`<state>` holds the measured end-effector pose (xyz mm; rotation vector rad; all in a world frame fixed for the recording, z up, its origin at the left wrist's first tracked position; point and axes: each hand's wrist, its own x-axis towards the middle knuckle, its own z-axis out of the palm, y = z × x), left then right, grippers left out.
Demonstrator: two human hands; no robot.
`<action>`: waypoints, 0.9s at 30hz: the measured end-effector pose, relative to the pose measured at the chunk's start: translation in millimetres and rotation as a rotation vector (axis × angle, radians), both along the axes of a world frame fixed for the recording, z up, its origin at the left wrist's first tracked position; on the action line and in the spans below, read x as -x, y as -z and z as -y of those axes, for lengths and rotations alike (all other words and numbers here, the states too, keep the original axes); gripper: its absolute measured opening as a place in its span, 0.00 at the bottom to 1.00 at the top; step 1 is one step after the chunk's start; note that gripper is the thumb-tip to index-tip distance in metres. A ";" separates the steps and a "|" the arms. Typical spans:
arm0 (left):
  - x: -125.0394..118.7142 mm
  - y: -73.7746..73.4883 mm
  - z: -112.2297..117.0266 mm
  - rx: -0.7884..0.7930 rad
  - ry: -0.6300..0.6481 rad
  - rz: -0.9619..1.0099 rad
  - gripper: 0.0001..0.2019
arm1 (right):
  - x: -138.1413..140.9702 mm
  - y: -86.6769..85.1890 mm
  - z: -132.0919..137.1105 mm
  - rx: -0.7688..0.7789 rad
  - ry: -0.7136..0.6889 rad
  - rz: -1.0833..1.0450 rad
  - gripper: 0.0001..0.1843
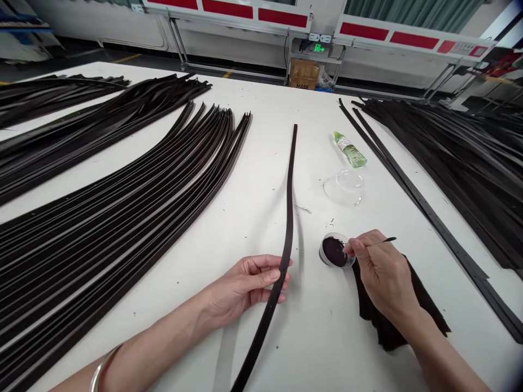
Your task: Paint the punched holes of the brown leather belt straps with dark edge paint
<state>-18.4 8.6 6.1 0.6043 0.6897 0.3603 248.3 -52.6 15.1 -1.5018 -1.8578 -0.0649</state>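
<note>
Between the thumb and fingers of my left hand (255,283) is a long dark strap (289,218) with small holes along it, its far end reaching away across the table. My right hand (382,269) pinches a thin dark-tipped stick (382,241), perhaps a fine brush. Its working end is hidden by my fingers, over a small clear cup (323,256) of dark liquid (335,250). A crumpled black cloth (388,326) lies beneath my right hand. Behind the cup are a clear plastic lid (344,188) and a green-tinted bottle (350,148) on its side.
Many dark straps (163,185) lie in rows on the left of the white table (261,179). More straps (457,163) are heaped at the right, with a few (425,204) apart from the heap. Beyond the far edge stand a metal-framed bench (245,24) and a cardboard box (303,74).
</note>
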 end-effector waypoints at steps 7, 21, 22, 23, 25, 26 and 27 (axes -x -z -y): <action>-0.7 -4.1 -0.2 -0.007 0.005 -0.015 0.12 | 1.5 6.9 -2.5 -0.022 -0.006 0.034 0.14; 0.4 -2.2 1.5 0.008 0.002 0.055 0.12 | 15.4 -21.0 7.0 0.118 0.291 -0.682 0.21; 0.5 -2.1 2.0 0.009 0.001 0.058 0.12 | 16.8 -19.6 4.2 0.137 0.247 -0.791 0.20; 0.5 -2.0 2.4 0.011 -0.002 0.061 0.13 | 18.6 -17.9 1.4 0.163 0.199 -0.883 0.20; 0.2 -1.6 3.2 0.014 -0.009 0.067 0.13 | 24.4 -15.1 -2.0 0.217 0.133 -0.985 0.18; -0.1 -1.3 3.7 0.018 -0.014 0.070 0.14 | 28.7 -14.7 -2.2 0.230 0.118 -0.992 0.18; -0.4 -1.0 4.1 0.023 -0.016 0.075 0.14 | 33.8 -15.0 -1.2 0.229 0.114 -0.975 0.17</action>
